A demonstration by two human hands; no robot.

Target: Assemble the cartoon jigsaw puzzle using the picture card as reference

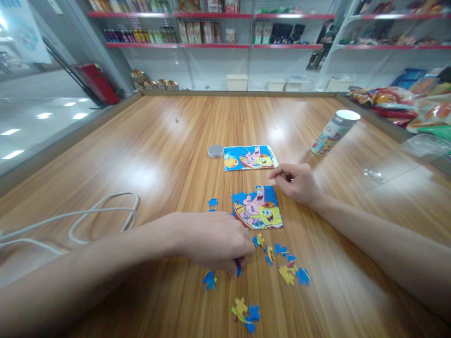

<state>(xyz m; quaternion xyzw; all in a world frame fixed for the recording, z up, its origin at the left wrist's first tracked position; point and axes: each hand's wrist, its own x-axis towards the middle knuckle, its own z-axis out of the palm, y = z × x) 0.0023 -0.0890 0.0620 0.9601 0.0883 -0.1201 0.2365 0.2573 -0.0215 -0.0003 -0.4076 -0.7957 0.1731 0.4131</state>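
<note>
My left hand reaches across the table with its fingers pinched down on a blue puzzle piece, mostly hidden under the fingertips. Just beyond it lies a partly joined jigsaw puzzle showing a pink and a yellow cartoon figure in a boat. Curled loosely, my right hand rests by the puzzle's upper right corner, with nothing visible in it. A picture card with the same scene lies behind the puzzle. Several loose pieces are scattered nearer me, among them a yellow piece and a blue piece.
A round metal lid sits beside the card. Toward the right stands a printed canister. A white cable loops over the table's left side. Snack packets lie past the right edge; stocked shelves stand behind.
</note>
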